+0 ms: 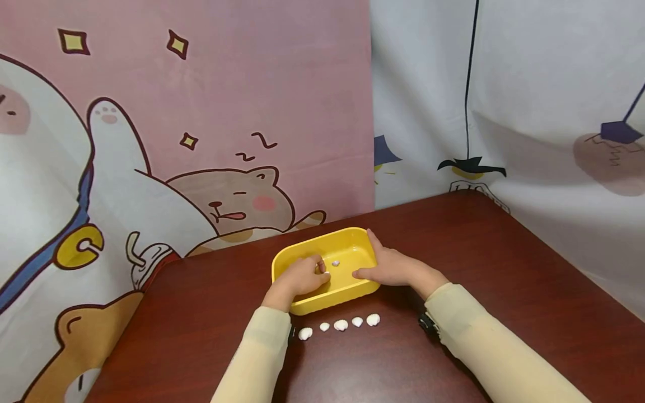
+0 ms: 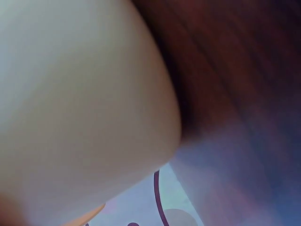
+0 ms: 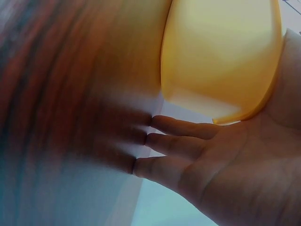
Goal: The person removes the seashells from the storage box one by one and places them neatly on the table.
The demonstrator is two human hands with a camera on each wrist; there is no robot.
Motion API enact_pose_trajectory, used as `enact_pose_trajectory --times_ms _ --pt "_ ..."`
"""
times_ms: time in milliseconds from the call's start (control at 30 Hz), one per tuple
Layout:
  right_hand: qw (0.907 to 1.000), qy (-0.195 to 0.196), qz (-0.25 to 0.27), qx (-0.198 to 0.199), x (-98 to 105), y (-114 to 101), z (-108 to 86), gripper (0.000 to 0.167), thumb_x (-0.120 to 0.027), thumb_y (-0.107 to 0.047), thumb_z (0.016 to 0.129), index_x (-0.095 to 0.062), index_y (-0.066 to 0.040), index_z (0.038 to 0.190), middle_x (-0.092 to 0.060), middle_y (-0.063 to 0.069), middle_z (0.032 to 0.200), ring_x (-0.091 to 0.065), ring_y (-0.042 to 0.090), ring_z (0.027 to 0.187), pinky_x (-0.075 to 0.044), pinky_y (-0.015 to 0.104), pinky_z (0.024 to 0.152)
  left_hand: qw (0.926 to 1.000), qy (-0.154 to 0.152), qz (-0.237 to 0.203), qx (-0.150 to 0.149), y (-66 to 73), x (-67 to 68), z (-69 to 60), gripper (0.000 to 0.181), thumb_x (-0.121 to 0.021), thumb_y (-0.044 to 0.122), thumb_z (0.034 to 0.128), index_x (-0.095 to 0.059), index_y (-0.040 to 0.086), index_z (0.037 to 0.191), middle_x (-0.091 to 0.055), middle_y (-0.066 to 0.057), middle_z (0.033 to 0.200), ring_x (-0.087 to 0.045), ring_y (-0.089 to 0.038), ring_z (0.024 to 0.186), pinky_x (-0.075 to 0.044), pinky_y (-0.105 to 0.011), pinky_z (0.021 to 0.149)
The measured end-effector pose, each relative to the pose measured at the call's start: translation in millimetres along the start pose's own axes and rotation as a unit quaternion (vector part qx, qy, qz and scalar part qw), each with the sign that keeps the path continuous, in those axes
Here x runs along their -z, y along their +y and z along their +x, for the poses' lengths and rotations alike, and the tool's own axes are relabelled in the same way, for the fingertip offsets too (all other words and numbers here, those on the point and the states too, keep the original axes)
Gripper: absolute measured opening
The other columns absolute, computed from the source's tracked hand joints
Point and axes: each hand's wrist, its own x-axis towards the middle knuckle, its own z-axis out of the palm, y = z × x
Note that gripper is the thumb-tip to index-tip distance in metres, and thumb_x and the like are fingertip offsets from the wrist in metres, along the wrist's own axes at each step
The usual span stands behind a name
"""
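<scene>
The yellow box (image 1: 330, 300) stands on the table, and my left hand (image 1: 300, 276) reaches inside it from the near left. Its thumb and curled fingers pinch a small white shell (image 1: 327, 273), mostly hidden. Another shell (image 1: 336, 263) lies on the box's floor. My right hand (image 1: 395, 267) grips the right end of the box, thumb over the rim. In the right wrist view, several fingers of the right hand (image 3: 221, 160) extend below the yellow box (image 3: 218, 56) toward the table. A pale sleeve (image 2: 84, 103) blocks the left wrist view.
In front of the box, a row of several white shells (image 1: 341, 325) lies on the dark red-brown table (image 1: 478, 240). Behind the table hang a pink cartoon cloth (image 1: 302, 84) and a pale cloth (image 1: 534, 67).
</scene>
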Motion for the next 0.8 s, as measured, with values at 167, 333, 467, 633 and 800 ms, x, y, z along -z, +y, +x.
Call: enact_pose_trajectory --times_ms 167,333,467,633,800 --pt "1.0000 -0.001 0.003 -0.005 -0.7 0.8 -0.3 0.126 -0.074 -0.059 0.091 0.010 -0.008 0.170 -0.048 0.033 0.156 -0.057 0.037 0.125 -0.045 0.060 0.115 1.0000 -0.001 0.000 0.000 1.4 0.5 0.5 0.017 -0.070 0.033 0.1004 -0.065 0.016 0.102 -0.067 -0.003 0.092 -0.059 -0.021 0.087 -0.049 -0.037 0.085" --pt "1.0000 0.000 0.003 -0.001 0.2 0.0 1.4 0.126 -0.074 -0.059 0.091 0.010 -0.009 0.170 -0.048 0.033 0.156 -0.057 0.037 0.125 -0.045 0.061 0.115 1.0000 -0.002 -0.006 0.006 1.3 2.7 -0.4 0.017 -0.069 0.033 0.1012 -0.065 0.017 0.103 -0.067 -0.003 0.093 -0.059 -0.021 0.087 -0.049 -0.037 0.085" --pt "1.0000 -0.003 0.003 -0.003 0.1 -0.8 3.3 0.125 -0.074 -0.058 0.091 0.010 -0.010 0.171 -0.047 0.033 0.157 -0.057 0.038 0.126 -0.044 0.061 0.115 0.9999 0.000 -0.008 0.009 -0.6 2.3 0.0 0.017 -0.070 0.033 0.1013 -0.065 0.017 0.103 -0.066 -0.002 0.092 -0.059 -0.021 0.086 -0.049 -0.037 0.083" --pt "0.9999 -0.007 0.003 -0.007 0.1 -1.9 1.0 0.126 -0.074 -0.059 0.091 0.010 -0.009 0.171 -0.047 0.033 0.157 -0.057 0.038 0.126 -0.044 0.062 0.115 0.9999 -0.002 -0.008 0.009 -2.6 -0.2 0.8 0.017 -0.070 0.034 0.1012 -0.065 0.018 0.102 -0.066 -0.002 0.091 -0.059 -0.021 0.085 -0.049 -0.037 0.083" --pt "1.0000 -0.001 -0.005 -0.003 0.7 -1.8 0.9 0.126 -0.074 -0.058 0.091 0.010 -0.008 0.170 -0.053 0.031 0.151 -0.059 0.035 0.119 -0.047 0.060 0.111 1.0000 -0.001 -0.007 0.007 -1.6 0.5 1.9 0.017 -0.069 0.035 0.1014 -0.064 0.018 0.102 -0.065 -0.002 0.090 -0.059 -0.020 0.085 -0.049 -0.036 0.083"
